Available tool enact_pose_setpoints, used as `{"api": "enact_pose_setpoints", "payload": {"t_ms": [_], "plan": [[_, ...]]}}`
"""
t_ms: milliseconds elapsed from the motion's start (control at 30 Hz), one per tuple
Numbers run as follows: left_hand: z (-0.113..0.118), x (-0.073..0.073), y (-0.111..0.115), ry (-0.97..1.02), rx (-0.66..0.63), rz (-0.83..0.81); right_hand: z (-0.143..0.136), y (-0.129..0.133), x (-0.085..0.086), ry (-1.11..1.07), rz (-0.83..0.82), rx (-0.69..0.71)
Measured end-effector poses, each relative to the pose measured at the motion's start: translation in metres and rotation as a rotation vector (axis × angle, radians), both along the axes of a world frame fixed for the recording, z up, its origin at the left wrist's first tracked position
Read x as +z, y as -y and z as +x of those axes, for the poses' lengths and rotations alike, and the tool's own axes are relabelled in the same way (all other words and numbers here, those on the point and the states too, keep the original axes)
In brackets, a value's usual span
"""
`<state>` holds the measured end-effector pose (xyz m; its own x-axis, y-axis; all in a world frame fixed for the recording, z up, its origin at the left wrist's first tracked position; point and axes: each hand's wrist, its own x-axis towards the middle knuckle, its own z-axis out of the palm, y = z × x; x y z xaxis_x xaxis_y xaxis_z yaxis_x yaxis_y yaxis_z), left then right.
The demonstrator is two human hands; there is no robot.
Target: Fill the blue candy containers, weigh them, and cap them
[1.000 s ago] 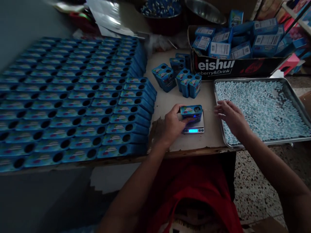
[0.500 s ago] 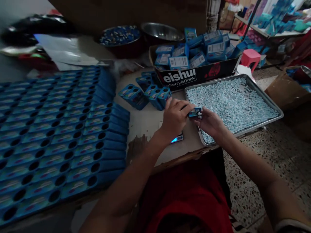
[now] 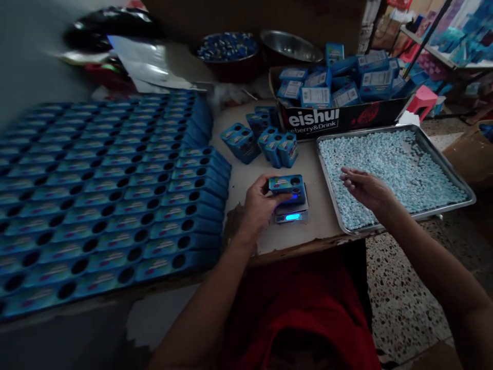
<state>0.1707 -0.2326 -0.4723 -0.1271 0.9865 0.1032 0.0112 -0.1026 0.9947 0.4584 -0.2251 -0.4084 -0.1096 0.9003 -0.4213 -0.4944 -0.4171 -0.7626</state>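
Note:
My left hand (image 3: 260,205) is closed round a small blue carton (image 3: 285,184) with a round hole in its top. The carton is at a small digital scale (image 3: 280,218) with a lit blue display; whether it rests fully on the plate I cannot tell. Over the left part of a metal tray (image 3: 334,198) is my right hand (image 3: 365,189), its fingers drawn together; what they hold, if anything, is hidden. Small pale blue and white pellets (image 3: 416,177) cover the tray. Several more blue cartons (image 3: 241,141) with holes stand behind the scale.
Rows of blue cartons (image 3: 115,195) fill the left side. At the back are a printed cardboard box (image 3: 311,121) of blue cartons, a bowl (image 3: 227,67) of blue-wrapped pieces and a metal bowl (image 3: 292,46). A pink stool (image 3: 423,100) stands beyond the tray.
My left hand has brought the carton down to the scale. My right hand has moved away from the carton to above the pellets. The view has shifted left.

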Motion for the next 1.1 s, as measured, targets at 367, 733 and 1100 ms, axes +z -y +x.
{"api": "enact_pose_setpoints", "payload": {"t_ms": [367, 733, 1100], "plan": [[-0.04, 0.009, 0.041, -0.254, 0.048, 0.104, -0.064, -0.014, 0.039, 0.235, 0.031, 0.339], [-0.056, 0.013, 0.063, -0.259, 0.184, 0.233, -0.073, -0.008, 0.069, 0.518, 0.129, 0.484], [-0.06, 0.009, 0.055, -0.1, 0.196, 0.18, -0.097, -0.016, 0.08, 0.835, 0.389, 0.617]]}}
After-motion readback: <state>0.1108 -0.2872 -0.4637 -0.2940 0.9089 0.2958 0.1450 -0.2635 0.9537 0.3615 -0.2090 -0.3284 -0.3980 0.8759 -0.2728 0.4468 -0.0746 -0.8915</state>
